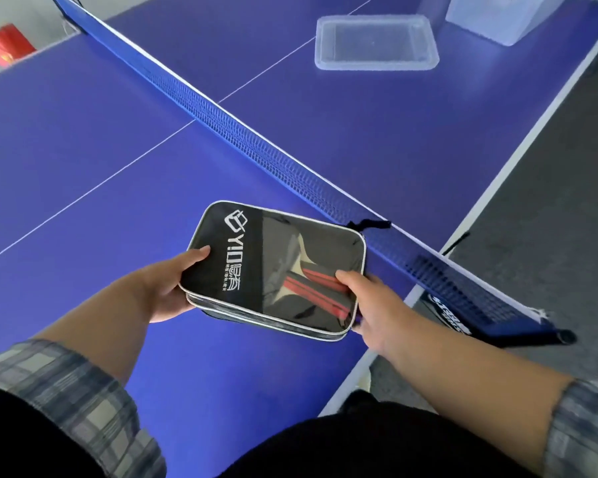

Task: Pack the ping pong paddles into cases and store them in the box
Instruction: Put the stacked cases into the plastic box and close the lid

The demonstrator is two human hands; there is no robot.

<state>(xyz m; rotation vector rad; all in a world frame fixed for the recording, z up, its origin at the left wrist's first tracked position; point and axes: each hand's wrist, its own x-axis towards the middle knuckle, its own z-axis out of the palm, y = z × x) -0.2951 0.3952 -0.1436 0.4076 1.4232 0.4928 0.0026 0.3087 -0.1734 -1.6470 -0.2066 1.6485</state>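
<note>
- The black paddle case (pixel 273 270), with a paddle (pixel 311 284) seen through its clear window, is held above the blue table (pixel 118 167).
- It is grasped at its ends by the left hand (pixel 166 288) and the right hand (pixel 373 305).
- Packing seems finished; next, the case should be carried over the net (pixel 256 146) to the clear box (pixel 377 63).

Table-tennis room — blue table (pixel 83 139), net (pixel 242 139) across it, grey floor (pixel 549 201)
</note>
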